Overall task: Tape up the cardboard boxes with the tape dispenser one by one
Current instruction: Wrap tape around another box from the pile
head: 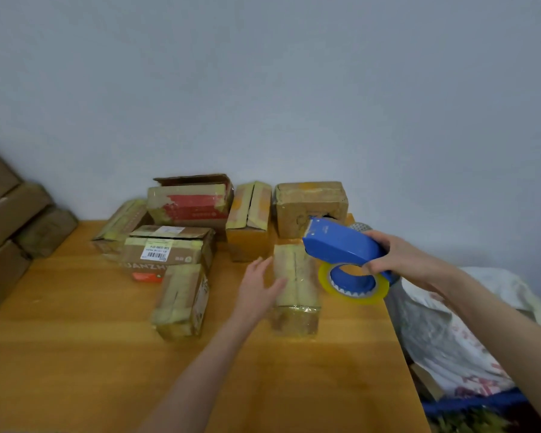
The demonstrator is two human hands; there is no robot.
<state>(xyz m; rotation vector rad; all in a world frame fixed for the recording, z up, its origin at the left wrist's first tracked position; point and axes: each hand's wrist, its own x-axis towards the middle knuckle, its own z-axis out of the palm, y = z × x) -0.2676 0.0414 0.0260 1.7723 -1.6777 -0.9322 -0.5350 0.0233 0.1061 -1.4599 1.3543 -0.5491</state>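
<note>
Blur smears most print, leaving only "UANZH" legible on the white-labelled box [166, 253], while the right hand [397, 257] grips the blue tape dispenser [341, 245] by the far corner of the taped box [295, 289] on the table [75, 339], and the left hand [258, 282] touches that box with straight fingers.

Over on the left, the stack of brown boxes [3, 232] runs off the frame's edge, so its count stays unclear. The white label [156, 250] is too small and smeared to read. The near box [181, 301] is blurred, and so is the taped box [295, 285] beside the left hand [258, 287]; whether the thumb touches it cannot be told. The tape dispenser [341, 245] covers the back box [310, 204] at its lower right corner and most of a silvery object [360, 227] behind. The right hand [400, 257] hides the handle under its fingers. The white bag [444, 332] is cut off by the right edge.
</note>
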